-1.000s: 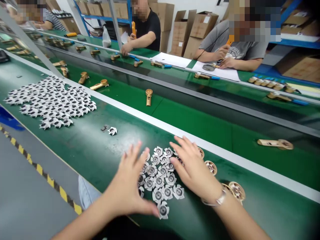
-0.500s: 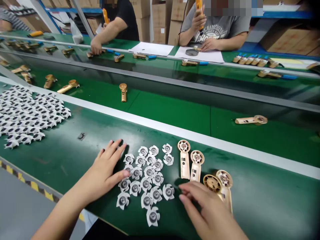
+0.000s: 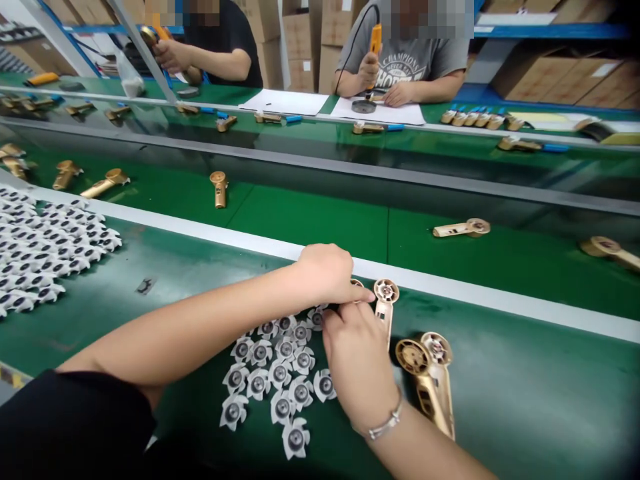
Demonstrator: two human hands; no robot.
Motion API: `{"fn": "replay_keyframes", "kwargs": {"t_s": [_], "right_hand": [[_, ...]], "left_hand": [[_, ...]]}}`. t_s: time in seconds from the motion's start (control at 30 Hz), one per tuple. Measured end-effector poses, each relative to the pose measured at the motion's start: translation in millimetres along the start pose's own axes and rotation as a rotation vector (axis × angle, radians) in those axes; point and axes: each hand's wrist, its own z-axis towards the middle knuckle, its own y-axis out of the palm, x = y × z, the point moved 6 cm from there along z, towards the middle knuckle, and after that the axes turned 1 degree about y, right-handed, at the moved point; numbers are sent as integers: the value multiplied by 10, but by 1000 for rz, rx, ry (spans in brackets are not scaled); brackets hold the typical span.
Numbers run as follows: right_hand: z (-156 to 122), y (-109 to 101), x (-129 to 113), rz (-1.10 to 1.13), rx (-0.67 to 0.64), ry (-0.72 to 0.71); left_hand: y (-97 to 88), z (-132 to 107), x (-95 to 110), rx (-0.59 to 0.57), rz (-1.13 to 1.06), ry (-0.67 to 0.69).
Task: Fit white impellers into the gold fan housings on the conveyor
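My left hand [image 3: 325, 272] reaches across from the left, its fingers closed in a pinch on the round head of a gold fan shell [image 3: 356, 283] that is mostly hidden under both hands. My right hand [image 3: 356, 357] lies just below it with its fingers curled; what they hold is hidden. A second gold fan shell [image 3: 386, 298] lies flat right beside the fingertips. Several white fan blades [image 3: 280, 377] are spread on the green table under and left of my right hand. Two more gold shells [image 3: 426, 373] lie stacked to the right of my wrist.
A big pile of white blades [image 3: 45, 243] covers the table's left end. Beyond a white rail [image 3: 475, 303], a green belt carries gold fan bodies [image 3: 219, 188] [image 3: 463, 229]. Two people [image 3: 405, 60] work with tools across the line; cardboard boxes stand behind them.
My left hand left the blades and crossed right to pinch a gold shell. My right hand moved up over that shell's handle. The view shifted right.
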Motion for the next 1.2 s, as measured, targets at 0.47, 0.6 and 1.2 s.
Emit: {"fn": "replay_keyframes", "kwargs": {"t_s": [0.47, 0.6, 1.2], "right_hand": [[-4, -57, -118, 113, 44, 152], [-188, -284, 88, 239, 55, 157], [-349, -570, 607, 764, 241, 420]], "left_hand": [[82, 399, 45, -40, -188, -23], [-14, 277, -5, 82, -467, 80], [132, -707, -9, 61, -640, 253]]}}
